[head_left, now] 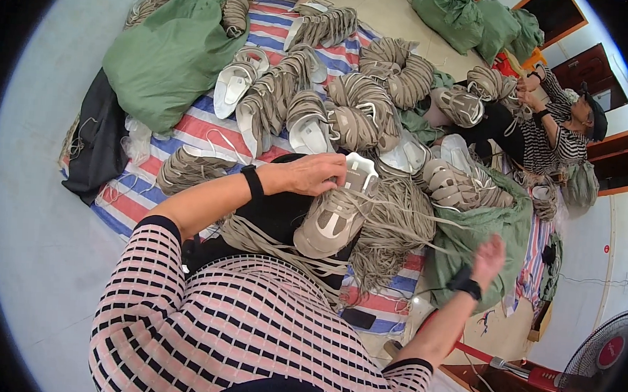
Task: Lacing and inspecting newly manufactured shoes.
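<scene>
In the middle, over my lap, is a beige shoe upper (321, 228) with white inner parts and a lace through its top eyelets. My left hand (319, 173) is closed on the upper's edge near the lacing. Loose lace ends run from the upper toward the right. Out to the right, in front of a green sack, my right hand (489, 262) is smeared by motion; whether it grips a lace end cannot be made out. A thick bundle of beige laces (398, 225) hangs just right of the upper, and more loose laces (276, 249) lie across my lap.
Curved stacks of beige shoe uppers (276, 98) cover the striped sheet (202, 126). A green sack (477, 275) stands at right, a larger one (172, 54) far left. A co-worker (548, 130) sits far right, hands raised. A dark phone (359, 319) and a fan (600, 353) are nearer.
</scene>
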Tool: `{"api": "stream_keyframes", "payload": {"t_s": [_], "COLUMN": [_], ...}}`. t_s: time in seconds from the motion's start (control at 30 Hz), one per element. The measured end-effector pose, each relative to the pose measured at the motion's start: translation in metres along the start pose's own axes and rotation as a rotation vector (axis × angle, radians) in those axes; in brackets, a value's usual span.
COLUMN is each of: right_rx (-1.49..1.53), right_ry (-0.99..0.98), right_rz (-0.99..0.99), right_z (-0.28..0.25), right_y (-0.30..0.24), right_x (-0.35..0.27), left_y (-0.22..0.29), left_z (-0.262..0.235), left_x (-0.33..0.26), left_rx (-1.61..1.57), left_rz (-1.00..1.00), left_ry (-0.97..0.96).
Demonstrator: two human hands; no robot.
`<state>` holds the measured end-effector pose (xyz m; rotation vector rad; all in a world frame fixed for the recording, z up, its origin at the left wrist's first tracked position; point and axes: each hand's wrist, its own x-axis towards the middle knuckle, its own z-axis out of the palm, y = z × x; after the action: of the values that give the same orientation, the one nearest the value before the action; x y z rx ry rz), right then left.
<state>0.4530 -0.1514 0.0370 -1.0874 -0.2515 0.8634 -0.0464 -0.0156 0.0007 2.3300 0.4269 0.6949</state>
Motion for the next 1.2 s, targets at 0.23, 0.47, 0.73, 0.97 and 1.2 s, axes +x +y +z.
{"api": "stream_keyframes", "payload": {"t_s": [0.23,0.47,0.73,0.97,1.2], "right_rx": [-0.887,-1.663,-1.641,-1.568,-1.533], "right_ry": [-0.816,-0.979,-1.083,-1.108,-1.089], "right_rz": [-0.035,-0.645,-0.514,-0.196,-0.142], "right_z": [0.192,0.228,0.223,0.218,0.227], "right_y": [0.137,0.152,0.148,0.154,0.157], "right_x": [-0.117,-0.145,-0.135,-0.120,-0.121], "left_y": [0.007,0.020,0.005,0.003,0.004], "left_z": [0.005,0.004,-0.012,-0.002,0.016], "left_x": [0.000,0.002,-0.009,-0.006,-0.012], "left_rx": [0.214,0.031,-0.047,0.178,0.315], "left_rz": [0.045,0.023,-0.033,0.126,0.024], "left_ry": [0.016,0.090,-0.055,-0.043,0.056]}}
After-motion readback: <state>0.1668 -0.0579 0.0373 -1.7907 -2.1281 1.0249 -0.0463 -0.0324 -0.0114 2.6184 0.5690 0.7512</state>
